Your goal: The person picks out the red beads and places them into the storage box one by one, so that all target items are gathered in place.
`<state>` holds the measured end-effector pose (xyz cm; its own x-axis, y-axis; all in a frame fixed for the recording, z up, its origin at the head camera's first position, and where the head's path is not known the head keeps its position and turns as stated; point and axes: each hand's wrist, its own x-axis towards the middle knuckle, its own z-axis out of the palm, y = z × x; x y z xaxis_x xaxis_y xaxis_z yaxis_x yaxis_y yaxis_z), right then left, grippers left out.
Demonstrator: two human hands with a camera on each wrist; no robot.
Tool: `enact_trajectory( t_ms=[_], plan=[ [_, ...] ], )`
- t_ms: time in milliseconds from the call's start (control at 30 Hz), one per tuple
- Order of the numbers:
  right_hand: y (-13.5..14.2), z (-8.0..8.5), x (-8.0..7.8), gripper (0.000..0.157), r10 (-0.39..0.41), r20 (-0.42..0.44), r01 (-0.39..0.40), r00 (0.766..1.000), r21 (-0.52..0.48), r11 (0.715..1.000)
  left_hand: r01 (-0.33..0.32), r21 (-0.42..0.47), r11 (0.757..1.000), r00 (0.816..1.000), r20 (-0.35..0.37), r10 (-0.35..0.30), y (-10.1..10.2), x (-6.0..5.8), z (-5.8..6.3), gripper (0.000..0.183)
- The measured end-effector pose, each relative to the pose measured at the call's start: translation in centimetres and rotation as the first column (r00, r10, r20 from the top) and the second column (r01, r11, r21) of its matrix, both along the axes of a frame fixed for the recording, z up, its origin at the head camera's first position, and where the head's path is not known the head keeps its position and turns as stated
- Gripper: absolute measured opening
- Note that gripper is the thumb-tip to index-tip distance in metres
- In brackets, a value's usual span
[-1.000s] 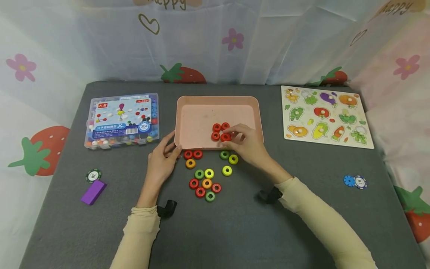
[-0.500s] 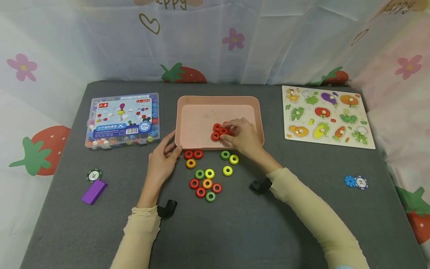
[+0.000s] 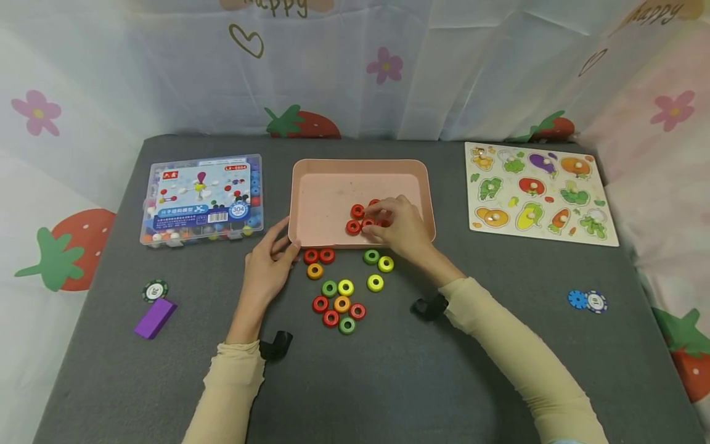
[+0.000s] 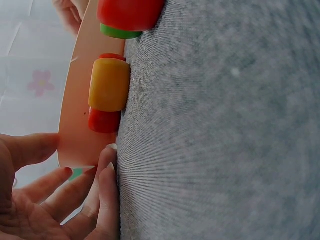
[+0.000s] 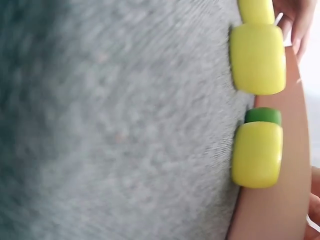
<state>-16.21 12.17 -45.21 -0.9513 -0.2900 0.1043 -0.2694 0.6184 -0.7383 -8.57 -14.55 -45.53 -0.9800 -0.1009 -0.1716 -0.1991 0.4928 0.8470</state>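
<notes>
In the head view, my left hand [image 3: 267,265] holds the near-left corner of a shallow pink tray [image 3: 322,185]. Its thumb [image 4: 35,147] lies on the rim in the left wrist view, the other fingers along the outer wall. Over the tray's right part, my right hand [image 3: 405,228] pinches a red ring-shaped bead [image 3: 368,224] between thumb and fingertips. Beside it lie more red beads [image 3: 353,227], some partly hidden by the fingers. On the cloth before the tray are loose beads: red [image 3: 320,303], orange [image 3: 342,304], yellow [image 3: 375,283] and green [image 3: 347,325].
A clear plastic case [image 3: 202,200] of small coloured parts stands left of the tray. To the right lies a vegetable puzzle board [image 3: 540,194]. A purple block [image 3: 156,318] and a dark chip [image 3: 155,290] are far left; blue chips [image 3: 596,302] lie far right.
My right hand has shifted slightly left within the tray, and the red beads there now sit closer together, the front-left one nudged nearer. My left hand has stayed at the corner.
</notes>
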Motion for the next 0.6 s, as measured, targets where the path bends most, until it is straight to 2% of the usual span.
enact_trajectory(
  t_ms=[167, 300, 367, 433, 533, 600],
  plan=[
    [-0.2, 0.6, 0.9, 0.033, 0.052, -0.015, -0.052, 0.999, -0.034, 0.998, 0.001, -0.001, 1.0, 1.0, 0.003, -0.001, 0.0, 0.0, 0.0, 0.055],
    [-0.6, 1.5, 2.5, 0.036, 0.194, -0.023, -0.196, 0.981, -0.106, 0.975, 0.003, -0.001, 1.0, 1.0, 0.0, -0.003, 0.0, 0.0, 0.0, 0.055],
    [-0.7, 1.9, 3.6, 0.039, 0.285, -0.002, -0.283, 0.959, -0.126, 0.951, 0.003, 0.0, 1.0, 1.0, -0.001, -0.003, 0.0, 0.1, 0.0, 0.055],
    [-0.8, 2.2, 4.6, 0.041, 0.373, 0.044, -0.366, 0.927, -0.128, 0.922, 0.004, 0.002, 1.0, 1.0, -0.003, -0.004, 0.0, 0.1, 0.0, 0.055],
    [-0.7, 2.4, 6.0, 0.041, 0.474, 0.13, -0.468, 0.871, -0.075, 0.88, 0.003, 0.003, 1.0, 1.0, -0.008, -0.003, 0.0, 0.1, 0.0, 0.055],
    [-0.6, 2.3, 6.8, 0.038, 0.514, 0.18, -0.519, 0.839, -0.024, 0.855, 0.003, 0.003, 1.0, 1.0, -0.011, -0.003, 0.0, 0.1, 0.0, 0.055]
  ],
)
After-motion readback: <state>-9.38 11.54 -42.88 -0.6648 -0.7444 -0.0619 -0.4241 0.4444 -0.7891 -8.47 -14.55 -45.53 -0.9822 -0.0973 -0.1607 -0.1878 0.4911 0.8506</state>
